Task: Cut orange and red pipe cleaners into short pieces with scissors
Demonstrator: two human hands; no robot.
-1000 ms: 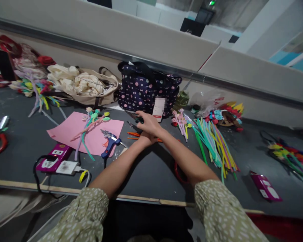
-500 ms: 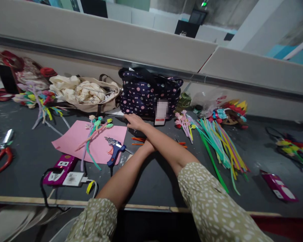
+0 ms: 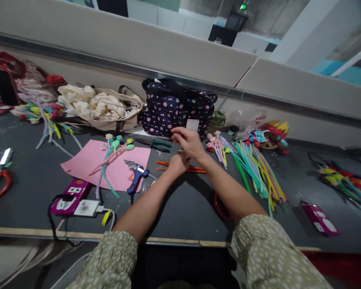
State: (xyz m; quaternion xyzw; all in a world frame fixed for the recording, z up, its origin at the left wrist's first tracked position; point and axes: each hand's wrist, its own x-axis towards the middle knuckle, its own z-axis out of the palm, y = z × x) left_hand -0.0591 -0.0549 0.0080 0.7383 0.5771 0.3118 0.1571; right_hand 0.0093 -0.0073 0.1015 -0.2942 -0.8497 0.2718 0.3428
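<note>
My left hand (image 3: 179,163) is closed low over the table, just above a few orange pipe cleaners (image 3: 197,170). What its curled fingers hold, if anything, is hidden. Just behind and above it, my right hand (image 3: 191,144) points leftward with bent fingers apart from the thumb; nothing shows in it. Pliers with green handles (image 3: 161,144) lie to the left of my right hand. A blue glue gun (image 3: 136,180) rests on a pink sheet (image 3: 81,162), beside pipe-cleaner flowers (image 3: 116,143). Under my right forearm, a red loop-shaped handle (image 3: 219,206) is partly covered.
A dark dotted bag (image 3: 165,110) and a cream tote (image 3: 128,120) stand against the partition. Bundled pipe cleaners (image 3: 255,172) and pink flowers (image 3: 217,148) lie right. A purple power strip (image 3: 75,192) with cables sits front left, red-handled scissors (image 3: 1,182) at far left.
My right hand has moved right, away from the pliers, which now show. My forearms no longer cross, and my left hand has come into view. The red handle now shows.
</note>
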